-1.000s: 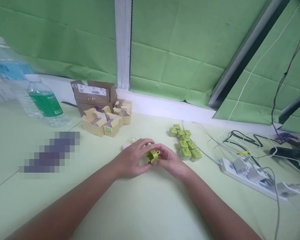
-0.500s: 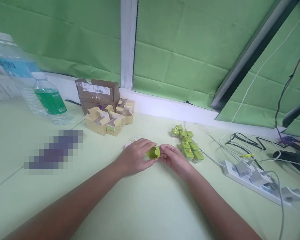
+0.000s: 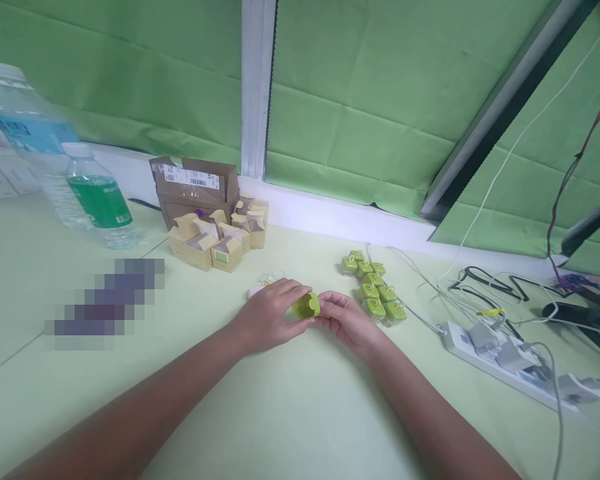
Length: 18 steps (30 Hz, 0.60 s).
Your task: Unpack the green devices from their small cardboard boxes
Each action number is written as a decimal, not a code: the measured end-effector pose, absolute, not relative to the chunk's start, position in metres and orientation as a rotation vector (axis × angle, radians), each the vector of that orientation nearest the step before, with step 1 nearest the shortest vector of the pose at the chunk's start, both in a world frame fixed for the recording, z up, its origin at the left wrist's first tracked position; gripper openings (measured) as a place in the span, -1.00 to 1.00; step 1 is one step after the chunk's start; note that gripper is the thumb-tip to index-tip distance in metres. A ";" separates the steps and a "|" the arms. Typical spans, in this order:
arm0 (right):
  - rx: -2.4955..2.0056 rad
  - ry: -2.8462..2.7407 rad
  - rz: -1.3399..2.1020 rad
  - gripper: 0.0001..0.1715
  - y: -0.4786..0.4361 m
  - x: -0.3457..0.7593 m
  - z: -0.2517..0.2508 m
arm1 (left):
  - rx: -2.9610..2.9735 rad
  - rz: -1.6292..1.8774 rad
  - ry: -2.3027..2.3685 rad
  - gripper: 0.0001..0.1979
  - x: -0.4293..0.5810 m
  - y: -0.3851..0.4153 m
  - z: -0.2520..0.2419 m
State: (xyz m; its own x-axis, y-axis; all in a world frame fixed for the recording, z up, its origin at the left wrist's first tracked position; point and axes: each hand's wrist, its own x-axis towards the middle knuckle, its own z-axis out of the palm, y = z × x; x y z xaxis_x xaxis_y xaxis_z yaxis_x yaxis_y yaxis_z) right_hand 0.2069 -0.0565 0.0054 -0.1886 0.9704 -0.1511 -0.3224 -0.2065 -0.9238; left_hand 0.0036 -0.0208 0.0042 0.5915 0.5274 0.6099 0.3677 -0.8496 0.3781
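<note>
A small lime-green plastic case (image 3: 307, 305) sits between my fingertips, its rounded side turned up. My left hand (image 3: 270, 317) grips it from the left and my right hand (image 3: 346, 321) from the right. Just past my left fingers lies a small pale pink item (image 3: 255, 291) beside a clear plastic piece (image 3: 274, 275), both partly hidden. Close to my right hand stands a cluster of several similar green cases (image 3: 373, 288) with small loops on top, each in clear packaging.
Small open cardboard boxes (image 3: 205, 243) stand before a brown carton (image 3: 195, 190) at the back. A water bottle (image 3: 99, 203) stands at left, near a pixelated patch (image 3: 105, 305). A power strip (image 3: 495, 360) with plugs and tangled cables (image 3: 490, 293) lies at right.
The green case has turned in my fingers, from showing its band and small loop to showing its rounded side. The view has shifted slightly.
</note>
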 end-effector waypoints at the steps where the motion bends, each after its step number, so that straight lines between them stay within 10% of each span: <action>1: -1.003 -0.957 1.603 -0.63 -0.056 0.207 0.005 | 2.603 1.101 0.746 -0.61 0.004 -0.021 0.004; 18: -0.987 -0.850 1.633 -0.74 -0.056 0.204 0.001 | 2.520 1.025 0.752 -0.64 0.008 -0.024 0.004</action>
